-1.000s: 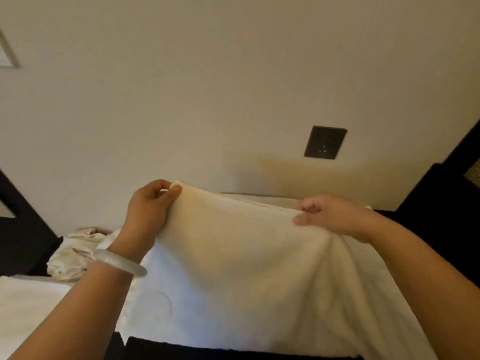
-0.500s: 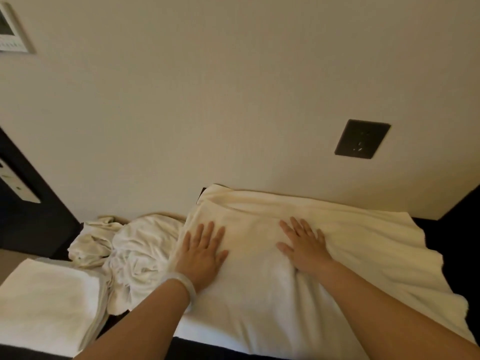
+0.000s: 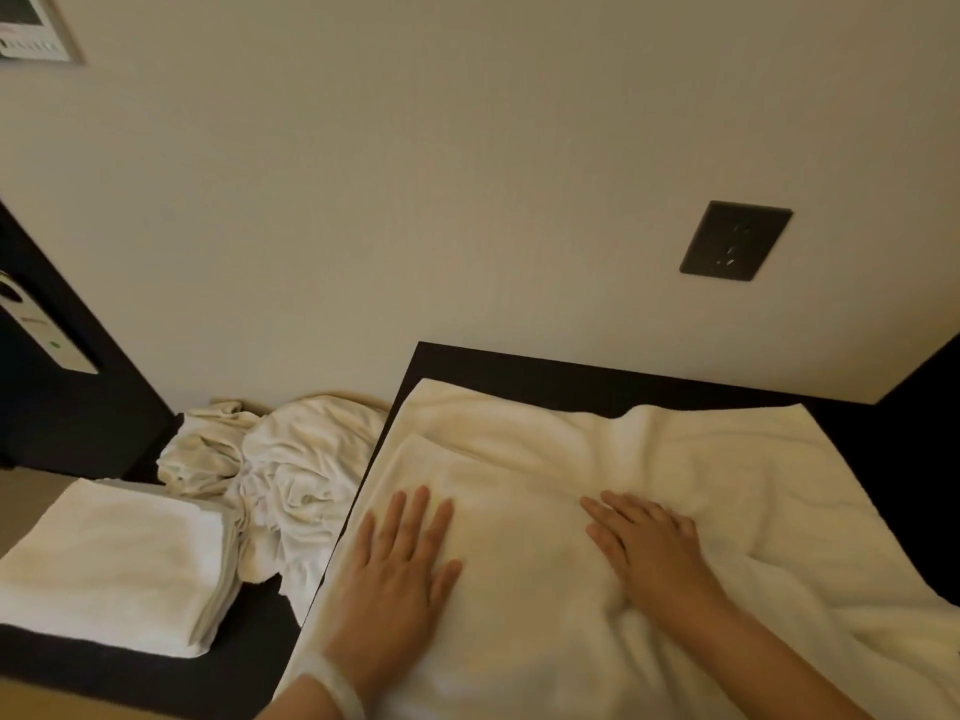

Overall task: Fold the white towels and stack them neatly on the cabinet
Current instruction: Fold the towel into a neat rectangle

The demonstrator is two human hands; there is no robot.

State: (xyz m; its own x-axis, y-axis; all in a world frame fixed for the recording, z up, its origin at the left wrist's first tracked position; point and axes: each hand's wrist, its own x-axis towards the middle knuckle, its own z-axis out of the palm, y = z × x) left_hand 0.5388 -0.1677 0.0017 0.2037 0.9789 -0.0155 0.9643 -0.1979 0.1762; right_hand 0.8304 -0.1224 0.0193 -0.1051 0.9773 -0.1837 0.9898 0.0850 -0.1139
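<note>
A large white towel (image 3: pixel 649 459) lies spread over the dark cabinet top (image 3: pixel 545 371), wrinkled on its right side. My left hand (image 3: pixel 400 569) rests flat on the towel's left part, fingers spread. My right hand (image 3: pixel 649 548) lies flat on the towel's middle, fingers apart. Neither hand grips the cloth. To the left, on a lower dark surface, sits a stack of folded white towels (image 3: pixel 114 558). Behind that stack lies a crumpled heap of white towels (image 3: pixel 280 475).
A beige wall rises right behind the cabinet, with a dark wall socket (image 3: pixel 735 240) above the towel. A dark door with a grey handle plate (image 3: pixel 47 335) stands at the far left. A framed panel (image 3: pixel 31 28) hangs top left.
My hands let go of the towel's raised edge and laid it down flat. Both palms now press on it, and they have slid a little toward me.
</note>
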